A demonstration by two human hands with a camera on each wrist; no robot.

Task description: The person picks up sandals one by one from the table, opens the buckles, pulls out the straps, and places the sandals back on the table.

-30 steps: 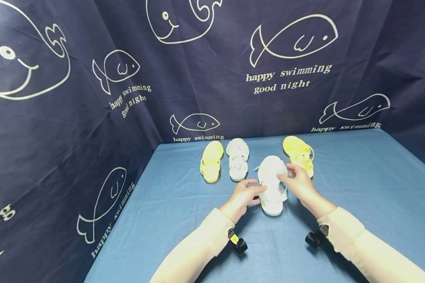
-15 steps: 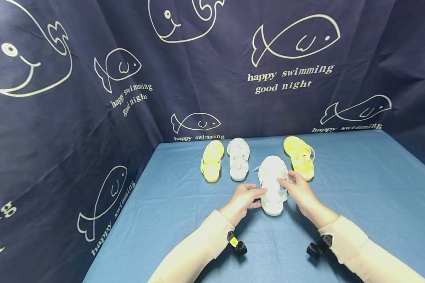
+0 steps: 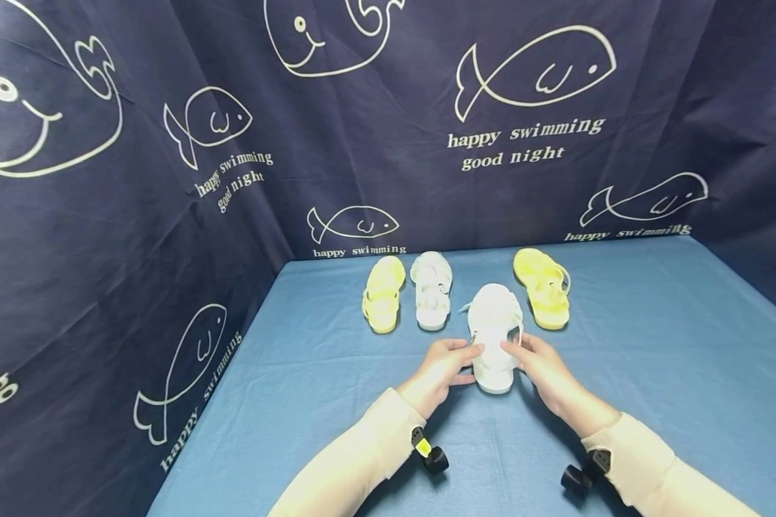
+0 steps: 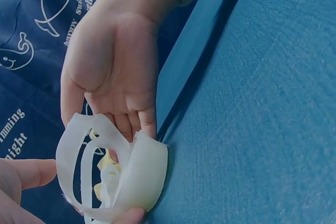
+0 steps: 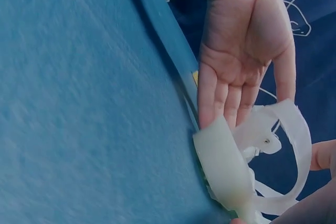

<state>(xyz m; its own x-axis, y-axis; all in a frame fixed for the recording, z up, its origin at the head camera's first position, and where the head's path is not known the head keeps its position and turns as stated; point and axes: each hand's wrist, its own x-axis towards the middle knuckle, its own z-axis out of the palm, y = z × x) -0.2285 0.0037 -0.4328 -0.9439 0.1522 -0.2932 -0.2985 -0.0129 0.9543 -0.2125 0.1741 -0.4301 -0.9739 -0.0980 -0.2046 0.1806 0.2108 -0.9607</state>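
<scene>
A white sandal (image 3: 493, 323) lies on the blue cloth between both hands, toe pointing away. My left hand (image 3: 437, 372) holds its left side, thumb on top and fingers at the edge. On the other side my right hand (image 3: 550, 373) holds it the same way, thumb over the strap. In the left wrist view the left hand (image 4: 118, 66) reaches the heel end of the sandal (image 4: 149, 169), whose straps arch up. The right wrist view has the right hand (image 5: 244, 45) with its fingers partly behind the sandal (image 5: 220, 161).
Behind to the left stand a yellow sandal (image 3: 384, 294) and a second white sandal (image 3: 432, 291), side by side. Another yellow sandal (image 3: 543, 287) lies at the back right, angled. A dark curtain (image 3: 362, 143) with fish drawings rises behind the blue table cloth (image 3: 284, 402).
My right hand has slid down along the sandal's right side toward the heel, and the strap there has shifted. The left hand and the sandal have hardly moved.
</scene>
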